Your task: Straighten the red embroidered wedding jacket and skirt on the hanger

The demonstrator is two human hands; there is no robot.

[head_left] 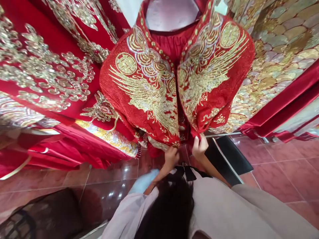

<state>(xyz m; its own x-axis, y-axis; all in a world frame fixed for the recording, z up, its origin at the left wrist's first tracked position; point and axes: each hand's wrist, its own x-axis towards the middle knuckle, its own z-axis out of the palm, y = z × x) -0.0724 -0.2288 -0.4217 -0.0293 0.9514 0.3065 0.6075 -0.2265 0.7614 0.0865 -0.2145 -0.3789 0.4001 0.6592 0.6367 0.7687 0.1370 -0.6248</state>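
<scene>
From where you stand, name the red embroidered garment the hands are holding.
The central red jacket with gold phoenixes on both front panels: the left hand and right hand grip its lower edge. The other red-and-gold garments hang to either side, untouched.

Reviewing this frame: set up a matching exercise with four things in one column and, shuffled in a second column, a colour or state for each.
Things:
1. floor tiles
2. black bow
3. embroidered red garment
4. right hand

Colours or states:
A. pinching a fabric edge
B. glossy reddish brown
C. black
D. red with gold birds

Pairs: 1-B, 2-C, 3-D, 4-A
</scene>
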